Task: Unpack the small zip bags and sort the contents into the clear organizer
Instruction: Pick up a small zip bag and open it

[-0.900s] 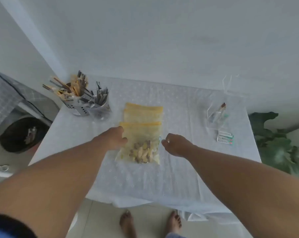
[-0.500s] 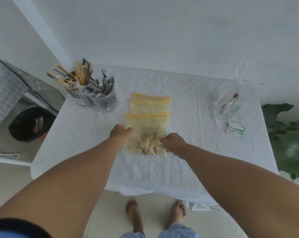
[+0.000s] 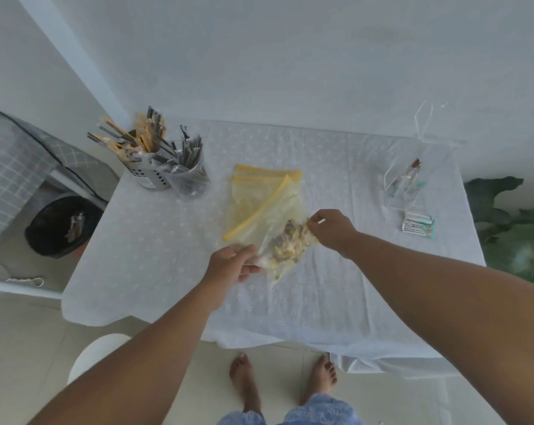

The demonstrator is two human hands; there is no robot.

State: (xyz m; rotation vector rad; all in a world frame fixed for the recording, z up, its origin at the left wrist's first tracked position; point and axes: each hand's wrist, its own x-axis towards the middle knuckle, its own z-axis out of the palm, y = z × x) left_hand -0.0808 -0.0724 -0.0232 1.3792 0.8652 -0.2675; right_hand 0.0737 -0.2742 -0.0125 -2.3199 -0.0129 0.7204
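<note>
A clear zip bag (image 3: 278, 210) with a yellow zip strip is lifted off the table and tilted, its small beige and brown contents (image 3: 287, 243) bunched at the low end. My left hand (image 3: 232, 266) grips the bag's lower left corner. My right hand (image 3: 331, 230) pinches its right edge beside the contents. Two more yellow-topped zip bags (image 3: 259, 174) lie flat behind it. The clear organizer (image 3: 405, 185) stands at the right of the table with a few thin items inside.
A metal holder (image 3: 143, 167) and a clear cup (image 3: 189, 176) full of wrapped cutlery stand at the back left. Small white packets (image 3: 417, 225) lie by the organizer. White-clothed table (image 3: 155, 246); black bin (image 3: 60, 225) on the floor left; plant (image 3: 514, 228) right.
Both hands took hold of the front bag and lifted it off the table, tilting it so its zip strip now runs diagonally. The camera view shifted slightly.
</note>
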